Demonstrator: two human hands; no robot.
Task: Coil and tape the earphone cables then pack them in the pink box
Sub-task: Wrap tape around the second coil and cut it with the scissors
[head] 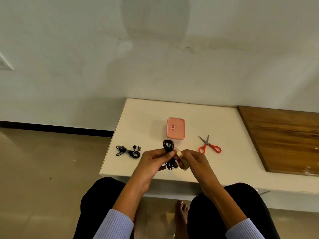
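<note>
A white table [151,114] stands by a pale wall [155,66]. A coiled cable [128,150] lies left. The left hand [151,163] pinches a black coil [168,149]; the right hand [195,161] holds tan tape [181,156]. The shut pink box [175,128] sits behind, red scissors [209,145] right.

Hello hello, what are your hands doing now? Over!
Left hand pinching coiled black cable. Right hand holding tape at the coil. Pink box lid on. Nothing in the way.
</note>
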